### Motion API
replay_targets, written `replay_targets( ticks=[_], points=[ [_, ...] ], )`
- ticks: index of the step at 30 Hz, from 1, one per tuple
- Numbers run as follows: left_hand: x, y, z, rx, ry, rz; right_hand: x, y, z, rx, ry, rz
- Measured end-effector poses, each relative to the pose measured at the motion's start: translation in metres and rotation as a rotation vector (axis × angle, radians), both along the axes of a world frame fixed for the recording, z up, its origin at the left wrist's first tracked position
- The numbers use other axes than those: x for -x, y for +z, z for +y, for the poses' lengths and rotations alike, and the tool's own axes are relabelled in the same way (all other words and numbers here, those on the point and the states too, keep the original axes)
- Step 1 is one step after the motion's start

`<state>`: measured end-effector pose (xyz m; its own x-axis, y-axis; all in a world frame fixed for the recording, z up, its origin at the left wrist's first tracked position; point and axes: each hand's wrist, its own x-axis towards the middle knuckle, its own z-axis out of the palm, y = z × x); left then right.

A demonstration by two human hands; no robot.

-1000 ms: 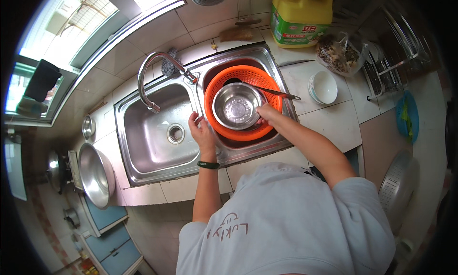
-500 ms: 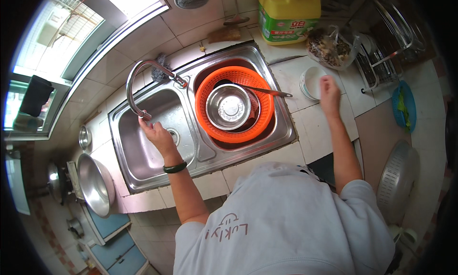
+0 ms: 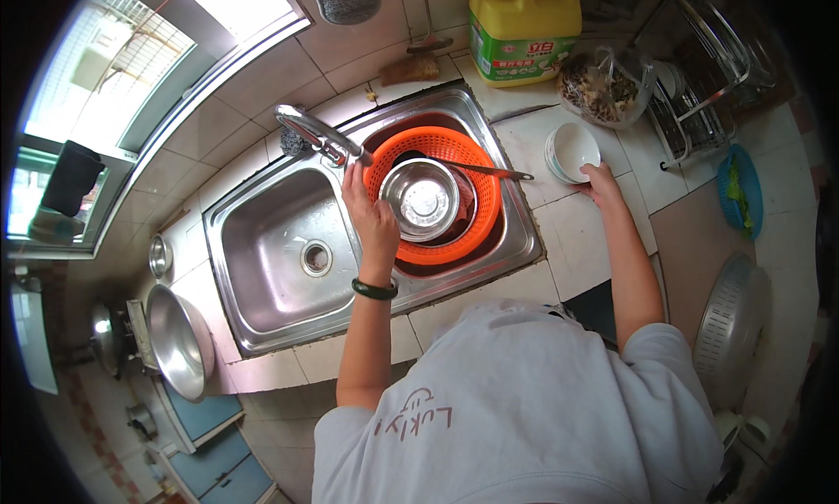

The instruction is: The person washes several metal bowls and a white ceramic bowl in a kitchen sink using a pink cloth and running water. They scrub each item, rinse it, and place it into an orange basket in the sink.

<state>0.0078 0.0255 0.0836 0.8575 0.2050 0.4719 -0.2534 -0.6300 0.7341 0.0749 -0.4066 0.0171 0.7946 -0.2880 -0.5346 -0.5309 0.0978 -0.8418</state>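
Observation:
My left hand (image 3: 374,215) is at the outlet end of the chrome faucet (image 3: 319,132), fingers up against the spout. The spout now points over the left rim of the orange colander (image 3: 437,135) in the right sink basin. Inside the colander sits a shiny metal bowl (image 3: 421,200), with a long-handled utensil (image 3: 489,169) leaning across to the basin's right edge. On the tiled counter right of the sink, my right hand (image 3: 599,187) grips the rim of a small stack of white bowls (image 3: 575,150), tilted a little. What lies under the metal bowl is mostly hidden.
The left sink basin (image 3: 280,250) shows its drain. A yellow jug (image 3: 524,32), a plastic bag of food (image 3: 603,89) and a wire rack (image 3: 699,111) stand behind the bowls. A blue basket (image 3: 739,194) is far right; a big metal basin (image 3: 179,342) is at left.
My left hand has swung the faucet spout rightward from over the left basin to the colander. My right hand has come down onto the bowls' rim and taken hold.

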Motion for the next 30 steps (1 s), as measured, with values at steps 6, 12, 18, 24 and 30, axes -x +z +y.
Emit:
replay_targets(
  ticks=[6, 12, 18, 24, 30],
  points=[
    [-0.015, -0.024, 0.007, 0.129, -0.010, 0.189, 0.006, 0.028, 0.023, -0.005, 0.123, -0.132],
    [-0.026, -0.035, 0.035, -0.346, 0.134, -0.018, 0.010, 0.043, 0.115, -0.114, 0.410, -0.293],
    [-0.063, -0.030, 0.081, -0.877, 0.110, 0.341, -0.014, -0.015, 0.248, 0.297, 0.838, -0.081],
    [-0.063, -0.027, 0.089, -1.024, 0.124, 0.246, -0.016, -0.031, 0.296, 0.557, 0.913, -0.038],
    [-0.041, -0.038, 0.084, -0.812, 0.228, 0.368, -0.012, -0.040, 0.294, 0.632, 0.874, -0.033]
  ],
)
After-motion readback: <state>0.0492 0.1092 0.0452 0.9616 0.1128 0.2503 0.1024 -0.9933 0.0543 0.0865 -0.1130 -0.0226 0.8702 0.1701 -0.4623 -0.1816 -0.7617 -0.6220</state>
